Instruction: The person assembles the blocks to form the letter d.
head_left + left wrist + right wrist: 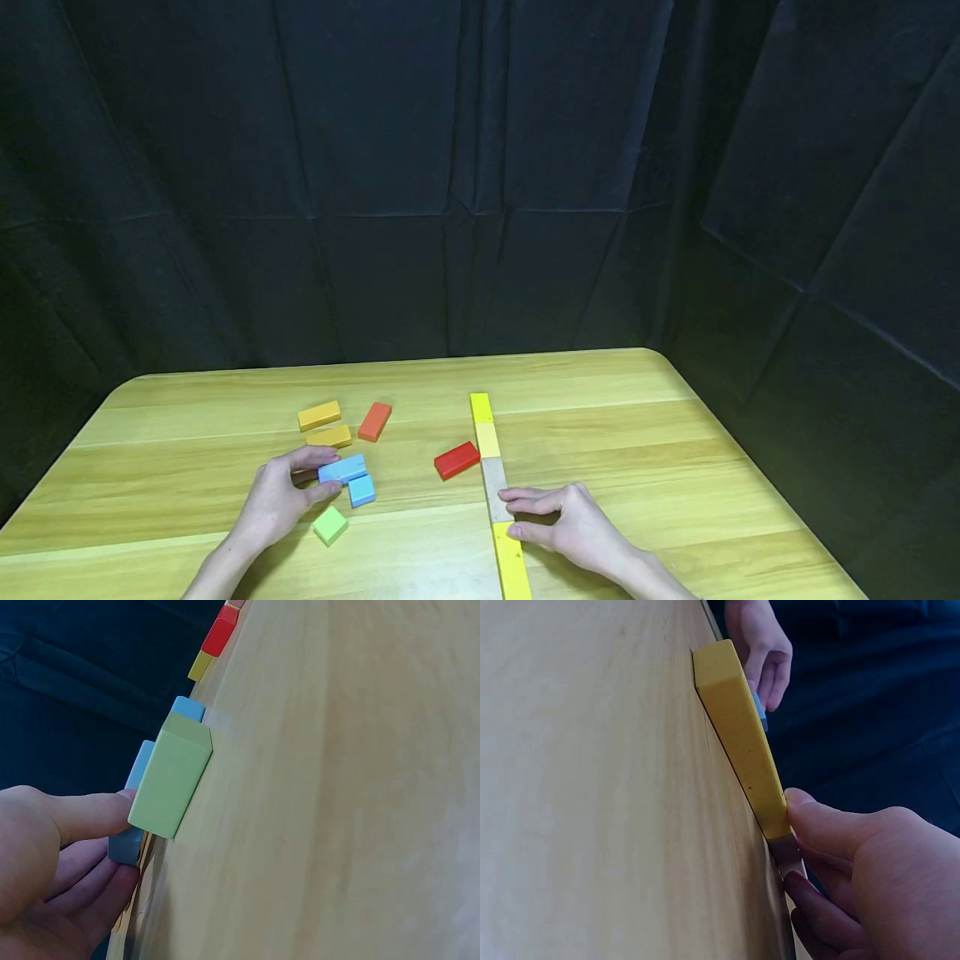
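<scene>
My left hand [281, 492] holds a long blue block [342, 468], thumb on its near side and fingers on its far side. A smaller blue block [362, 491] sits against that one's near right end. Closer to me lies a green block [330, 526], large in the left wrist view. At the right, several blocks form a straight row. My right hand [566, 521] touches the row's right side, its thumb by the long yellow block [512, 560] and its fingertips at the greyish wooden block [494, 490].
A red block [457, 460] lies beside the row, its corner close to it. Two orange-yellow blocks [318, 416] and an orange-red block [374, 422] lie beyond my left hand. The row's far end has a pale block [487, 440] and a bright yellow block [481, 407]. Dark curtains [390, 283] hang behind the wooden table [600, 400].
</scene>
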`<state>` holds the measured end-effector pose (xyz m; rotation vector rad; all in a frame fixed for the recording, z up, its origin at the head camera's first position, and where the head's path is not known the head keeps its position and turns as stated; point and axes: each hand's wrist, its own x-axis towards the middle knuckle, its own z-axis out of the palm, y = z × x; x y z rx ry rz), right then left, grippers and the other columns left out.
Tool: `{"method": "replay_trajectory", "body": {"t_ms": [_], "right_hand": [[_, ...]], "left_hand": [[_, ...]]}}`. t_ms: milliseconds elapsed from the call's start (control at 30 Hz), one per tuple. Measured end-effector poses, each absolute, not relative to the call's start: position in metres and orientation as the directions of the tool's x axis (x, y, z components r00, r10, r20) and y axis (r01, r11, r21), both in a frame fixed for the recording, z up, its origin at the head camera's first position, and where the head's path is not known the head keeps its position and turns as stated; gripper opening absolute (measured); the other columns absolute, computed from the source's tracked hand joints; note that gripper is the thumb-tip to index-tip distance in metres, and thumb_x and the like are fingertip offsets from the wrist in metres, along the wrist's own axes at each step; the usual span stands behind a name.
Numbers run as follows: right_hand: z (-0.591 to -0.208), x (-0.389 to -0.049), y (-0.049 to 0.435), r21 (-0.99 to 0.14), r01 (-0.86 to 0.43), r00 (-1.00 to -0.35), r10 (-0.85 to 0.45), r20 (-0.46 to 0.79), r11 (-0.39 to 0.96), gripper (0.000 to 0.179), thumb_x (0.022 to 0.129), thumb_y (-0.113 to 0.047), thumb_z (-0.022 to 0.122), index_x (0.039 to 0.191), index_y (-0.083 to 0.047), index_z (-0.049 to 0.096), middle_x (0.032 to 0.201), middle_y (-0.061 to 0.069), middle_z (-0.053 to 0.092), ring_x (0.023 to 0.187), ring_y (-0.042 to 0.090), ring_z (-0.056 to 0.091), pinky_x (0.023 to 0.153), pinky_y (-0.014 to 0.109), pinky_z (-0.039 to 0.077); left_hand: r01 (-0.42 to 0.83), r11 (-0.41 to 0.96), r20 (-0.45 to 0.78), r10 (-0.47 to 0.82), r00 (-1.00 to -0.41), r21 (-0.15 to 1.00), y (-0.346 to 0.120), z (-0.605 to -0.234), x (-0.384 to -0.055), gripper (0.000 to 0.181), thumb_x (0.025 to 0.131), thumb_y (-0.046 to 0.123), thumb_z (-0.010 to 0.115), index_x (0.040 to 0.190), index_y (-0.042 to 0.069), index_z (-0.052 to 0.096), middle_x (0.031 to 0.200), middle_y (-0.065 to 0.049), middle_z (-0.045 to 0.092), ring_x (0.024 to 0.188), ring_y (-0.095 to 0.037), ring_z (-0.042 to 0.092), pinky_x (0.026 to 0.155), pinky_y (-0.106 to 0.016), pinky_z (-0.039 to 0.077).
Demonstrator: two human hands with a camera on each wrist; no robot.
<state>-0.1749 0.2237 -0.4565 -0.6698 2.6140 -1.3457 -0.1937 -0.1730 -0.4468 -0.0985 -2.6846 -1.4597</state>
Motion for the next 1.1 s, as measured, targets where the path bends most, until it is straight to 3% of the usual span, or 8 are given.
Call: {"method": "replay_trajectory", "body": {"t_ms": [433, 700, 1100], "right_hand": [[-0.456, -0.175, 0.224, -0.799, -0.329, -0.894, -0.439, 0.092, 0.504, 0.036, 0.084, -0.046, 0.076, 0.11, -0.021, 0.077, 0.125, -0.019, 0.067, 0.124, 0.013, 0.06, 0.107, 0.023, 0.042], [-0.455, -0.174, 0.223, -0.798, -0.313, -0.9, -0.43, 0.076, 0.515, 0.036, 0.084, -0.046, 0.077, 0.11, -0.023, 0.077, 0.125, -0.022, 0.067, 0.126, 0.013, 0.059, 0.11, 0.03, 0.041], [-0.456, -0.174, 0.223, -0.79, -0.327, -0.898, -0.432, 0.087, 0.519, 0.036, 0.084, -0.047, 0.076, 0.111, -0.022, 0.077, 0.124, -0.021, 0.067, 0.125, 0.014, 0.06, 0.109, 0.025, 0.041]], "left_hand": [[0.1, 0.54, 0.114, 0.008, -0.993, 0.835, -0.166, -0.441, -0.19, 0.038, 0.083, 0.005, 0.08, 0.12, 0.005, 0.069, 0.115, -0.009, 0.073, 0.106, -0.025, 0.068, 0.089, -0.035, 0.058], [0.112, 0.55, 0.128, 0.009, -0.992, 0.828, -0.158, -0.439, -0.189, 0.04, 0.082, 0.007, 0.081, 0.12, 0.007, 0.07, 0.113, -0.007, 0.073, 0.104, -0.023, 0.068, 0.087, -0.033, 0.058], [0.137, 0.526, 0.147, 0.023, -0.989, 0.839, -0.145, -0.437, -0.186, 0.037, 0.08, 0.006, 0.083, 0.115, 0.008, 0.071, 0.109, -0.003, 0.074, 0.102, -0.02, 0.068, 0.083, -0.027, 0.059]]}}
